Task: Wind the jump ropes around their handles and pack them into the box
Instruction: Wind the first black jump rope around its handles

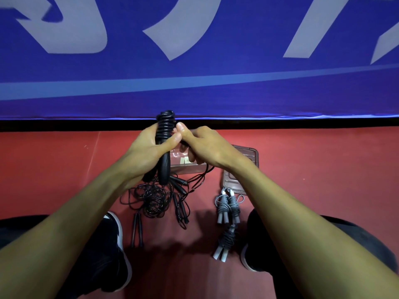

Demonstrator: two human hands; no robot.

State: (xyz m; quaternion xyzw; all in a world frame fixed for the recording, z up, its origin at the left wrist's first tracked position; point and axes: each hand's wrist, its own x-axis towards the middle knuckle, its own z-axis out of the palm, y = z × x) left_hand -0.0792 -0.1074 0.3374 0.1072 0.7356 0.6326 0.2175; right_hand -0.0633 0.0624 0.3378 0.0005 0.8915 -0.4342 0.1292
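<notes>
1. The floor point(302, 160) is red and smooth; along its far edge runs a black strip, and above that hangs a blue banner point(216, 83) with large pale lettering.
2. The person crouches, dark shoes point(116, 240) planted on either side of the work.
3. The left hand point(149, 147) grips a black jump rope point(164, 145) by its paired handles, fingers and thumb curled round them. The handles stand nearly upright, long axis running away from the person, the coil-wrapped end pointing at the banner.
4. The right hand point(205, 147) pinches the loose cord just beside the coils, fingers curled.
5. Beneath the hands sits a clear box point(190, 168); its contents are mostly hidden. Its lid point(250, 156) lies just right of it.
6. Unwound black ropes point(155, 199) lie tangled on the floor near the left shoe; two wound grey ropes point(228, 205) lie near the lid.
</notes>
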